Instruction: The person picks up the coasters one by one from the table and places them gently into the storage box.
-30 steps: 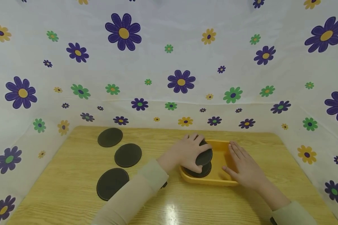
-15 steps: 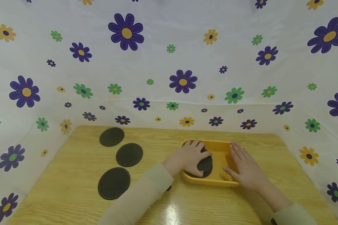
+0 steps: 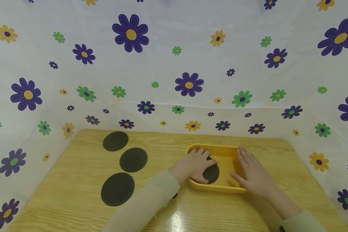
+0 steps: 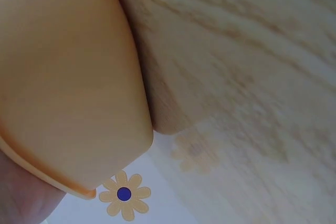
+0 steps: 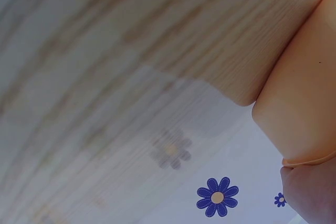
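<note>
- Two pale sleeves [image 3: 145, 199] of mine reach over the wood-grain table [image 3: 208, 212].
- Just left of my left sleeve, the nearest loose coaster [image 3: 117, 189] lies flat.
- My left hand [image 3: 195, 166], half spread, curves its thumb and fingers round a round black coaster [image 3: 210, 174] in the left part of the yellow tray [image 3: 220, 187].
- My right hand [image 3: 256, 175], fingers straight, rests against the tray's right end, grasping nothing.
- Farther back on the left lie the middle loose coaster [image 3: 133, 159] and the farthest loose coaster [image 3: 115, 140].
- Behind hangs white flower-print cloth [image 3: 156, 64].

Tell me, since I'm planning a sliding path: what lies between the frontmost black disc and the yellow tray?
In the head view, the left sleeve crosses the table between disc and tray.
</note>
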`<state>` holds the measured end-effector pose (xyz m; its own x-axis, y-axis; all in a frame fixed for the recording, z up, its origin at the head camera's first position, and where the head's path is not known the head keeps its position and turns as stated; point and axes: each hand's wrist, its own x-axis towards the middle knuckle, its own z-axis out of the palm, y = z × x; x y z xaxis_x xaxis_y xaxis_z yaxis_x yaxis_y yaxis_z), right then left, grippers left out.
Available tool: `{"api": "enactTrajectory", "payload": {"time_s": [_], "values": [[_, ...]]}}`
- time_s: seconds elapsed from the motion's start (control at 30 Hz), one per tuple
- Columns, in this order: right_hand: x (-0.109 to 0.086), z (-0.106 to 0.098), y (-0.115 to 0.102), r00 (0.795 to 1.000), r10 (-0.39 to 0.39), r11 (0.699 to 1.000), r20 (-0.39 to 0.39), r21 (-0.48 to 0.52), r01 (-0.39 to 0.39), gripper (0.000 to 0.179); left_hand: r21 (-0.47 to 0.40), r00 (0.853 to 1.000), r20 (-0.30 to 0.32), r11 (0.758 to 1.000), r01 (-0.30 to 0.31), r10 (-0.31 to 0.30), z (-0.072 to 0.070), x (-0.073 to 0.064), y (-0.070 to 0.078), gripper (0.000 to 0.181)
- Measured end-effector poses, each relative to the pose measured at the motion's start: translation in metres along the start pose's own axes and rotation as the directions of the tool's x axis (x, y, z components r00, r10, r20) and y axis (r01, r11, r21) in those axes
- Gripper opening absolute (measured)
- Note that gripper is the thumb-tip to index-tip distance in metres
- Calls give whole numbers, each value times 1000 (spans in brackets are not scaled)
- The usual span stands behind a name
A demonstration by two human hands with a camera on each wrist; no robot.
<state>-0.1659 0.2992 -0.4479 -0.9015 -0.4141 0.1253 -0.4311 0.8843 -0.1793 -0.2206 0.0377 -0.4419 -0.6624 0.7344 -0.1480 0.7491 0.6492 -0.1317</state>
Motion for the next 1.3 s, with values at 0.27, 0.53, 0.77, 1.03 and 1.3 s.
{"api": "enactTrajectory", "payload": {"time_s": [0.27,0.53,0.77,1.03,1.3], "values": [[0,-2,-1,1000,-1,1000,5,-1,1,93,3,1000,-2,1000,-9,9,-1,-2,0,75],[-2,0,0,999,-25,1000,-34,-15,25,92,40,999,-25,999,-31,32,-7,-9,-1,73],[-1,0,0,1000,-17,1000,-25,-21,16,93,78,994,-86,995,-67,73,-20,-24,-5,71],[-1,0,0,999,-29,999,-33,-17,28,92,41,989,-132,997,-61,66,-32,-49,-16,72],[-1,1,1,1000,-22,1000,-21,-15,21,92,7,987,-162,1000,-22,22,-35,-74,-36,72]]}}
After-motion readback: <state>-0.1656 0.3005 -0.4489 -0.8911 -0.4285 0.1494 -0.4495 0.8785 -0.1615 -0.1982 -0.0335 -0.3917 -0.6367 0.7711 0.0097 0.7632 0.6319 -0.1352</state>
